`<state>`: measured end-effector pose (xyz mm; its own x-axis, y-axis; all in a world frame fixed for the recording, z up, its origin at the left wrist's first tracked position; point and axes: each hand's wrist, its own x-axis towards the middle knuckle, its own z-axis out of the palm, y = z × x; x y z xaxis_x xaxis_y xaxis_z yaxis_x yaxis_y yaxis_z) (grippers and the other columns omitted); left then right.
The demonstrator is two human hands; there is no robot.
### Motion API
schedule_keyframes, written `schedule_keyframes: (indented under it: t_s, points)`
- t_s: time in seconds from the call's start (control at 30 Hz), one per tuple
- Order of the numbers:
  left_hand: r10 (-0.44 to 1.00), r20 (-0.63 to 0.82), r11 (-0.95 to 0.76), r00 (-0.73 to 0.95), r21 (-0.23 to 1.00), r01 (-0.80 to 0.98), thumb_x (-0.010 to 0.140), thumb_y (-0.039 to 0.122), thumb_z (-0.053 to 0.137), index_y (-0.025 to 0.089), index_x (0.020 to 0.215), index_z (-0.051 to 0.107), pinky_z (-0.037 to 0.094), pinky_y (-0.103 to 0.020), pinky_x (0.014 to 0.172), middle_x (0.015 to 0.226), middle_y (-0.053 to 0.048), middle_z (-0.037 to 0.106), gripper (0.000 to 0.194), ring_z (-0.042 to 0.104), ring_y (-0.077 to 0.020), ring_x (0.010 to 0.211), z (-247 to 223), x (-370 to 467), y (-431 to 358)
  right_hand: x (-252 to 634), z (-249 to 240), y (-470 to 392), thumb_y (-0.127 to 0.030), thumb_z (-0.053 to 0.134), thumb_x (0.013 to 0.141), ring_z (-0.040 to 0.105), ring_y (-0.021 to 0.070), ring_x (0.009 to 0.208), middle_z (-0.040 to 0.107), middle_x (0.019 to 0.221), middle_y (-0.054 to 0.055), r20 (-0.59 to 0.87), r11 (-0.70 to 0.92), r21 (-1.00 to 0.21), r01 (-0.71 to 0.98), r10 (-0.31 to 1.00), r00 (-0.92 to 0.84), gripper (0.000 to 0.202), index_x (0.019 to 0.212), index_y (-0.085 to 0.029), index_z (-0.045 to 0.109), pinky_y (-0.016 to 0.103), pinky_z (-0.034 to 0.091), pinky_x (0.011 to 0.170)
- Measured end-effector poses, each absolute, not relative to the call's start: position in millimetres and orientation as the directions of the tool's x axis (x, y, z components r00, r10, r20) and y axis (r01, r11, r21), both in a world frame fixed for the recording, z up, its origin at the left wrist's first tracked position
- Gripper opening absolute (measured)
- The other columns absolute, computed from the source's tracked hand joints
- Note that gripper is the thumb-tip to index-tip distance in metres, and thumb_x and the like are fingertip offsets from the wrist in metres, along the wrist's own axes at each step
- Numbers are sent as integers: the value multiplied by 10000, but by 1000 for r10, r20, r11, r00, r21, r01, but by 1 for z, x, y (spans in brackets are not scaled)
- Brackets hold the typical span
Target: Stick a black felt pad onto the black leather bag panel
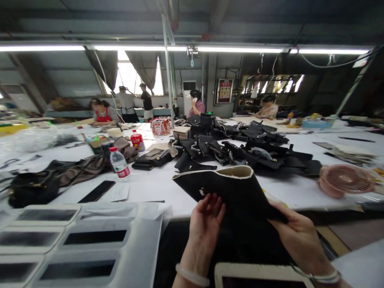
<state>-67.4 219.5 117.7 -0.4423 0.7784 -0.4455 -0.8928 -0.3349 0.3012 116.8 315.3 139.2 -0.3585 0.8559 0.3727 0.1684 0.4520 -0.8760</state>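
A black unfinished bag piece (237, 200) with a pale raw edge is held up in front of me, its top gaping in a curve. My right hand (303, 236) grips its right side. My left hand (205, 226) touches its front face, palm turned up, fingers apart and slightly curled, just below a small metal clasp (203, 191). Below the piece, a pale-framed panel with a dark centre (222, 274) shows partly at the bottom edge.
Many black bags (210, 148) are heaped mid-table. A water bottle (120, 164), a red bottle (137, 141), a phone (97, 191) and a dark handbag (33, 186) lie left. Plastic-covered trays (144, 240) are nearer. A pink fan (345, 180) stands right. Several people work beyond.
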Motion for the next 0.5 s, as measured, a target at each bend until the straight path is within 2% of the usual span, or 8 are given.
schedule_keyframes:
  t_s: [0.1,0.2,0.37,0.43,0.5]
  points:
    - [715,-564,-346,-413,228,-910,914,122,525,162,777,603,600,-318,721,853,-69,661,162,692,-158,734,108,-44,197,143,120,289,-368,718,672,737,254,751,771,784,5,319,378,-914,148,895,-313,309,937,-226,792,236,605,646]
    - [682,-610,-376,-403,180,-909,924,140,536,160,773,602,598,-311,671,830,-72,661,166,691,-166,706,100,-27,176,160,109,262,-387,717,703,740,244,693,775,783,16,263,320,-936,144,912,-316,342,988,-211,784,215,609,599]
    - [730,-588,-390,-350,63,-919,935,79,415,132,773,637,615,-364,759,763,-106,686,280,727,-222,784,100,-19,135,180,105,228,-361,748,643,752,264,711,777,772,7,299,341,-935,101,908,-292,288,894,-229,798,220,628,622]
    - [730,-583,-418,-357,32,-908,938,49,342,128,791,664,612,-277,732,700,-95,689,363,729,-185,761,99,-18,115,190,98,219,-374,761,665,754,266,728,783,826,10,315,357,-929,98,902,-294,280,907,-237,797,225,631,637]
    - [723,-585,-446,-367,11,-895,936,36,312,139,836,696,582,-167,643,665,-72,695,410,716,-130,688,92,-14,95,203,86,211,-399,743,738,756,276,754,784,914,23,315,376,-919,114,879,-359,292,979,-240,789,242,638,639]
